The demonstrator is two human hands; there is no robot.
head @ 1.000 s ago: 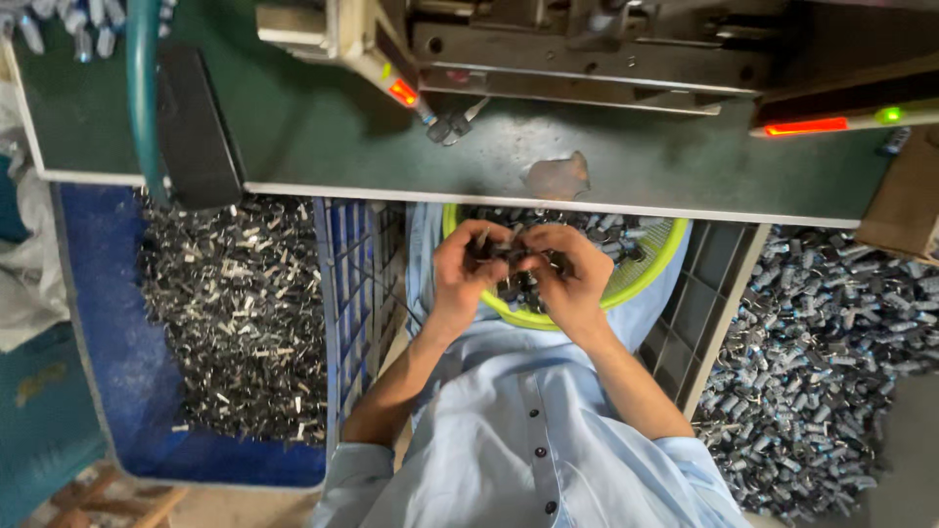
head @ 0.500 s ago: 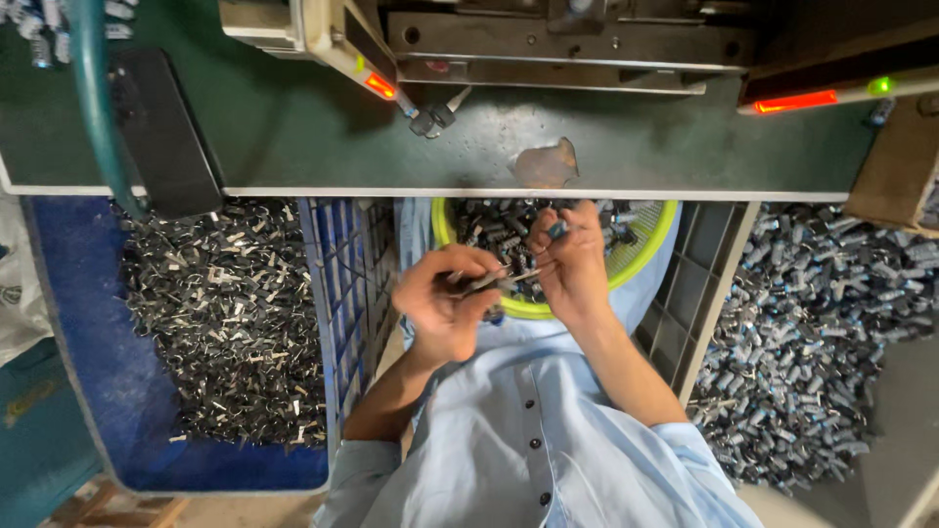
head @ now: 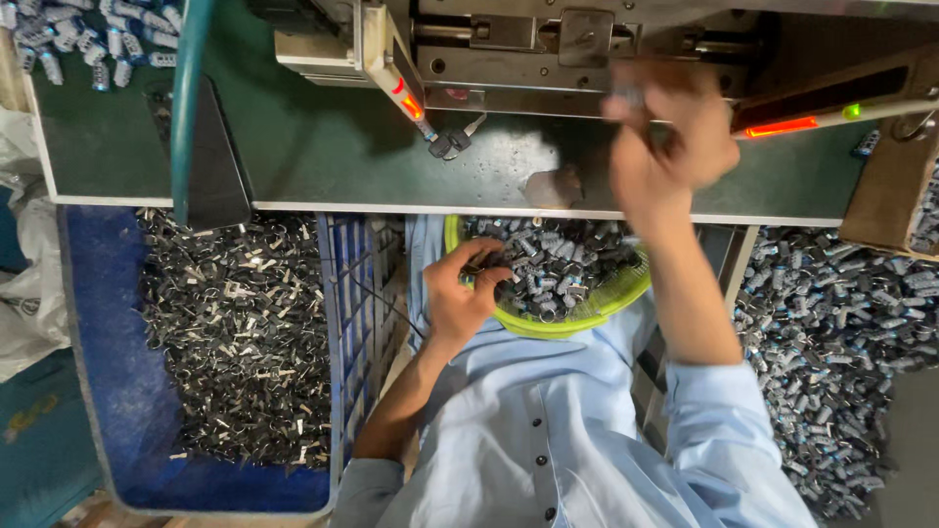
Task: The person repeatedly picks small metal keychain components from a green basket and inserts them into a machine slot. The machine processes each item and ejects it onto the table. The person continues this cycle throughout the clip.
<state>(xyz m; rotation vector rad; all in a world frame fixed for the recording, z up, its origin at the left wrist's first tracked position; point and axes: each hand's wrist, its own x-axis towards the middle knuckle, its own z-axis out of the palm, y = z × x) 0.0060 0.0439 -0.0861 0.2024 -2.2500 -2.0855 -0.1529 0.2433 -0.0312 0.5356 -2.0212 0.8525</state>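
Observation:
A yellow-green bowl full of small grey metal parts rests on my lap under the green workbench. My left hand is at the bowl's left rim, its fingers curled on a small dark part. Raised over the bench, my right hand is blurred in front of the grey machine. Its fingers pinch a small grey part at their tips.
A blue crate on the left holds several loose metal clips. A heap of grey cylindrical parts lies on the right. A dark flat device and a teal tube sit on the bench's left side. Red and green lights glow on the machine.
My right hand rose from the bowl up to the machine with a small part. My left hand dropped from beside it to the bowl's left rim.

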